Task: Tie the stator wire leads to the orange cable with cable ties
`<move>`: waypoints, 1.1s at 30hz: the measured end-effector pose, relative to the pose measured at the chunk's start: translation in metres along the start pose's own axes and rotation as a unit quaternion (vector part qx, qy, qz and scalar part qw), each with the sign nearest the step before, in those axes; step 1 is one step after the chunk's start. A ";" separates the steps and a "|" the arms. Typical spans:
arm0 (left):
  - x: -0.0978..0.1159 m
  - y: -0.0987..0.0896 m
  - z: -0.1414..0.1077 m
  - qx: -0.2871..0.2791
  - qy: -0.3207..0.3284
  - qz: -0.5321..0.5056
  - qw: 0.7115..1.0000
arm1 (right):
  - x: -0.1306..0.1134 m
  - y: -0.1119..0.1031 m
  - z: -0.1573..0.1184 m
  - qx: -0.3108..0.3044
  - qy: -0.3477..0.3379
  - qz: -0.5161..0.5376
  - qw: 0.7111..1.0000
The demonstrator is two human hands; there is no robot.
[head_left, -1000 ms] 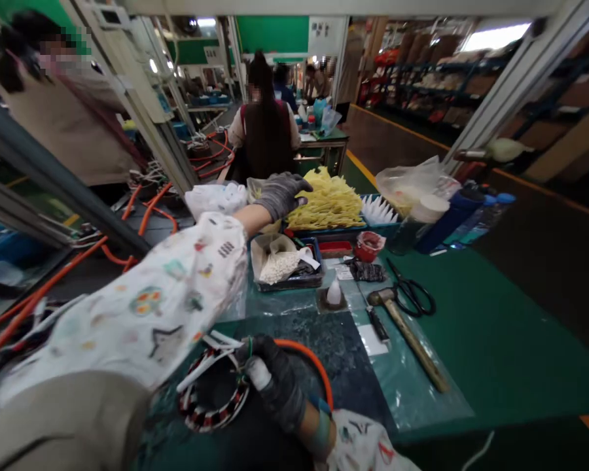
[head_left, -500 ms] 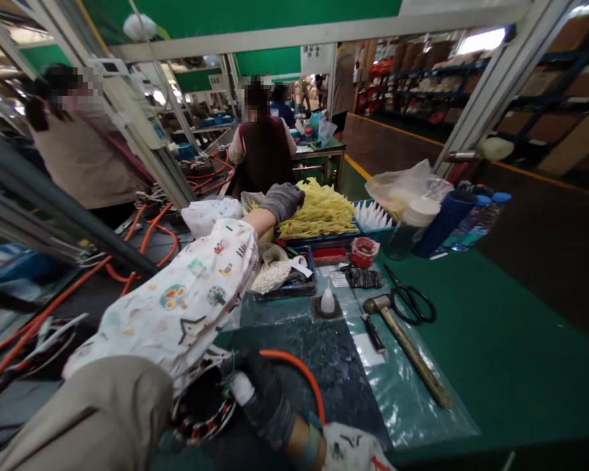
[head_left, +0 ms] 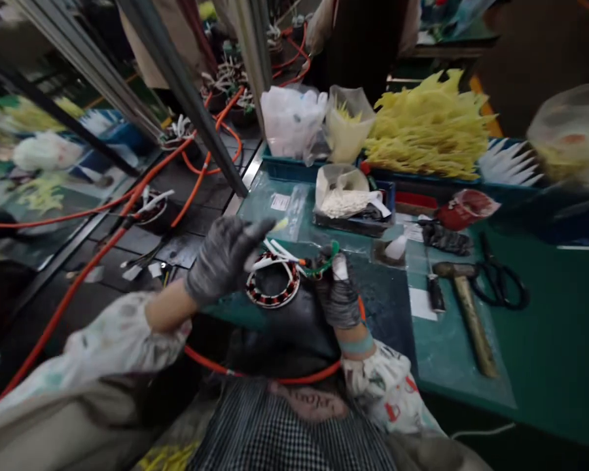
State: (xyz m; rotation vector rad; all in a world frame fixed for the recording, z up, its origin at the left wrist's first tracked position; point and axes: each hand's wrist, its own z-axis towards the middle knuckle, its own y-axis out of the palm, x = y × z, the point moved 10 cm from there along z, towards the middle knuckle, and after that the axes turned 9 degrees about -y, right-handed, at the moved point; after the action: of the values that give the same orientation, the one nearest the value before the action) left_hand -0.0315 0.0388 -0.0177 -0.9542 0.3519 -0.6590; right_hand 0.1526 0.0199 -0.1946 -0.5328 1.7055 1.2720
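Observation:
My left hand (head_left: 220, 258), in a grey glove, is left of a wire-wound ring (head_left: 272, 297). A small yellow strip (head_left: 281, 224) sticks out from its closed fingertips. The ring shows red and black windings, with white sleeves (head_left: 281, 250) standing off its top. On the ring's right side, my right hand (head_left: 341, 291) is closed round green wires (head_left: 324, 265); it wears a grey glove with white tape on one finger. The ring lies over a dark, rounded surface at the near edge of the table.
Yellow strips (head_left: 427, 124) and white pointed pieces (head_left: 508, 163) fill bins at the back. A hammer (head_left: 471, 320), black scissors (head_left: 503, 284) and a screwdriver (head_left: 435, 293) lie on the right. An orange hose (head_left: 196, 176) crosses the left, near metal posts. Another person stands behind.
My left hand has come back from the yellow pile to beside the ring, with a small yellow strip. The view has tilted down and turned left; my right hand remains at the ring.

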 end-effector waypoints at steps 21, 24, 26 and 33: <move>0.045 0.037 -0.135 0.012 -0.037 -0.056 0.998 | -0.046 0.091 -0.074 -0.315 -0.363 -0.500 0.721; 0.017 0.027 -0.137 -0.013 -0.047 -0.204 0.978 | -0.022 0.106 -0.084 -0.384 -0.382 -0.582 0.606; -0.022 0.029 -0.131 -0.042 -0.158 -0.294 0.942 | -0.008 0.109 -0.085 -0.410 -0.363 -0.613 0.569; -0.053 0.102 -0.091 -0.274 -0.199 -0.376 0.862 | -0.011 0.107 -0.083 -0.382 -0.362 -0.605 0.598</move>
State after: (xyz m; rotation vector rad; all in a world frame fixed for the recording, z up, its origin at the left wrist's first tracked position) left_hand -0.0847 0.0578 -0.1531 -1.7781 -0.2530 -1.0668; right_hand 0.0416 -0.0176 -0.1254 -1.1690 -0.1733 0.8180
